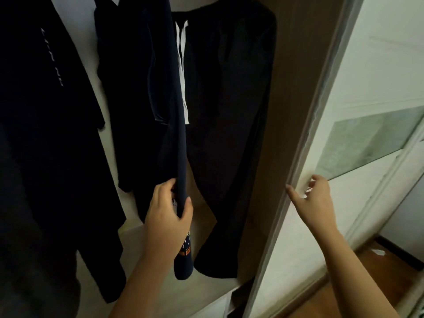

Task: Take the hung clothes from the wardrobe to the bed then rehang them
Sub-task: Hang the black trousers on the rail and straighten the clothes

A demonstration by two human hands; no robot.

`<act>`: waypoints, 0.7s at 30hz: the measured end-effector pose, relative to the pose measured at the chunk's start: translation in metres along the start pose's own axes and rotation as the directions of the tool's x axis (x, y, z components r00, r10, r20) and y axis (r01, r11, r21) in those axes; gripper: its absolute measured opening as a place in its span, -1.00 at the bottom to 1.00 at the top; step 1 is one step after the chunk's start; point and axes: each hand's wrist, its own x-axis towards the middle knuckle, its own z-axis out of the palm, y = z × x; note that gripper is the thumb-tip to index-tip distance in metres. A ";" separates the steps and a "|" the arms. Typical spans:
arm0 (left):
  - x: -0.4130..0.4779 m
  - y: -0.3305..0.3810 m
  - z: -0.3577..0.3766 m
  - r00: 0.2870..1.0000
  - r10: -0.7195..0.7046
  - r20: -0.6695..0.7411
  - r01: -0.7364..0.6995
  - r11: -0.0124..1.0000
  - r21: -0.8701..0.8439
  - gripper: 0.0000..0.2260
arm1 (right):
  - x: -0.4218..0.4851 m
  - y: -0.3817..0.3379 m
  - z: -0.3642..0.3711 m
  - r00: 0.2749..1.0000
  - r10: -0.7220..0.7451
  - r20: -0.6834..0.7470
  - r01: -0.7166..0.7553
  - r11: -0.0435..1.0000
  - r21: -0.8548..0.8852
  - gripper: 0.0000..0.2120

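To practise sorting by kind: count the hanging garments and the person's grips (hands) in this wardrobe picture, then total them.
Hanging garments: 4 (black lettered garment, navy top, navy printed garment held by the left grip, black drawstring trousers), as far as the dim light shows
Grips: 2 (left grip, right grip)
Total: 6

Down at the wardrobe's pale base shelf (213,288): black trousers (229,111) hang low over it, a navy garment (175,145) beside them; contact's unclear. Off right, the wooden floor (344,294), with one small white scrap (378,251) lying on it.
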 end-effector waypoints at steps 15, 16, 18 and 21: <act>-0.035 -0.017 -0.044 0.999 0.054 -0.001 -0.054 0.993 0.106 -0.71 | -0.016 -0.014 0.008 0.998 -0.042 0.044 0.046 0.994 -0.100 -0.55; -0.037 -0.020 -0.049 0.999 0.043 0.002 -0.043 0.991 0.127 -0.75 | -0.023 -0.019 0.010 0.997 -0.059 0.046 0.063 0.993 -0.095 -0.55; -0.042 -0.026 -0.060 1.000 0.008 0.002 -0.008 0.987 0.159 -0.81 | -0.037 -0.028 0.014 0.994 -0.098 0.053 0.103 0.991 -0.089 -0.53; -0.052 -0.033 -0.074 1.000 -0.010 -0.010 0.011 0.982 0.190 -0.84 | -0.062 -0.045 0.021 0.984 -0.162 0.078 0.169 0.982 -0.086 -0.50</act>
